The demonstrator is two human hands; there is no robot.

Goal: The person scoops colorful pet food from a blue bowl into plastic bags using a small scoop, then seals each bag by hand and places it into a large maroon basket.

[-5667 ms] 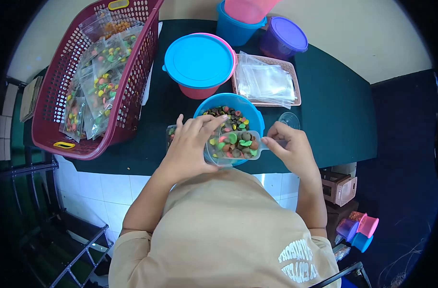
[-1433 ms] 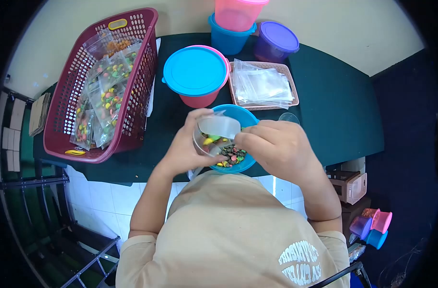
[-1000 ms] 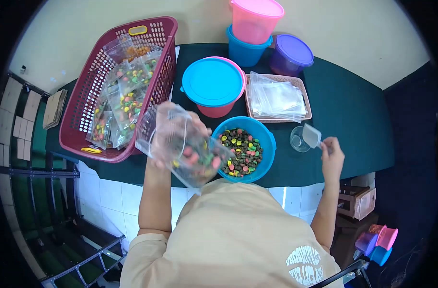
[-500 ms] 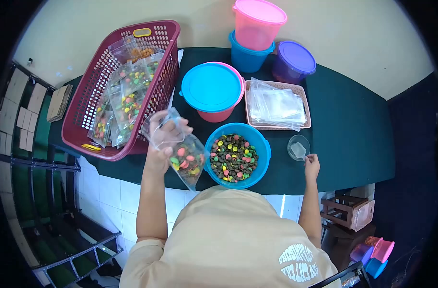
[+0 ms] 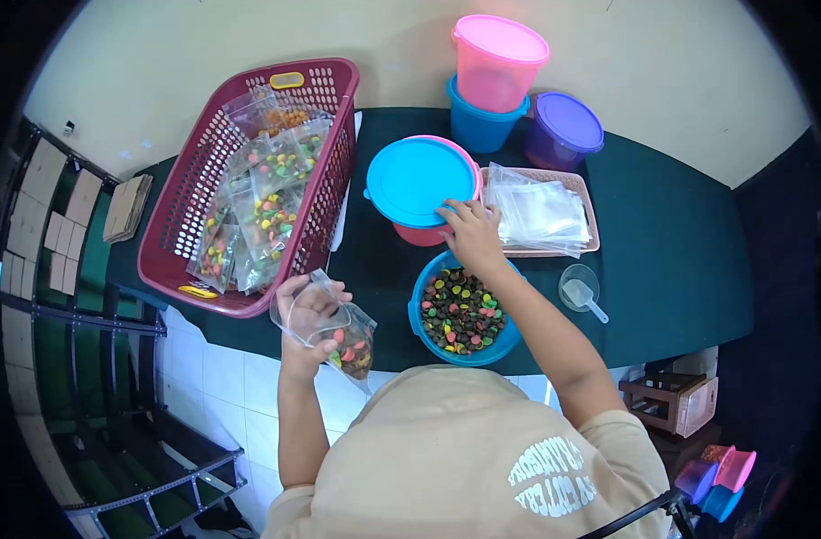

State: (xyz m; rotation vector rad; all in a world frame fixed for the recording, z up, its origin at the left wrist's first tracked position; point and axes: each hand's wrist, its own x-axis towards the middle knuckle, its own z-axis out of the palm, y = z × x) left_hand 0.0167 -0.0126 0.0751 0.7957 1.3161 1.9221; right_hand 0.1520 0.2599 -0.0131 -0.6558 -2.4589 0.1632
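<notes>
My left hand (image 5: 310, 316) is closed around the side of a clear plastic bag (image 5: 358, 352). The bag's mouth gapes open, and pink, green, yellow and brown pieces lie in its bottom. My right hand (image 5: 473, 232) reaches across with fingers apart, its fingertips at the near right edge of a blue lid (image 5: 417, 182). That lid tops a pink tub (image 5: 419, 235). Under my right forearm stands a blue bowl (image 5: 416, 322) filled with dark brown and coloured pieces. A small white scoop (image 5: 586, 300) rests in a clear round dish (image 5: 568, 278) to the right.
A maroon basket (image 5: 307, 247) with several filled bags (image 5: 271, 216) stands on the left. Flat plastic bags (image 5: 541, 216) lie in a pinkish tray (image 5: 594, 235). Behind are a pink tub (image 5: 496, 76) stacked on a blue one (image 5: 482, 126), and a purple tub (image 5: 559, 135).
My right hand has let go of the scoop, left in the dish, and moved left to the blue lid. My left hand with the bag has lowered. The view has shifted slightly.
</notes>
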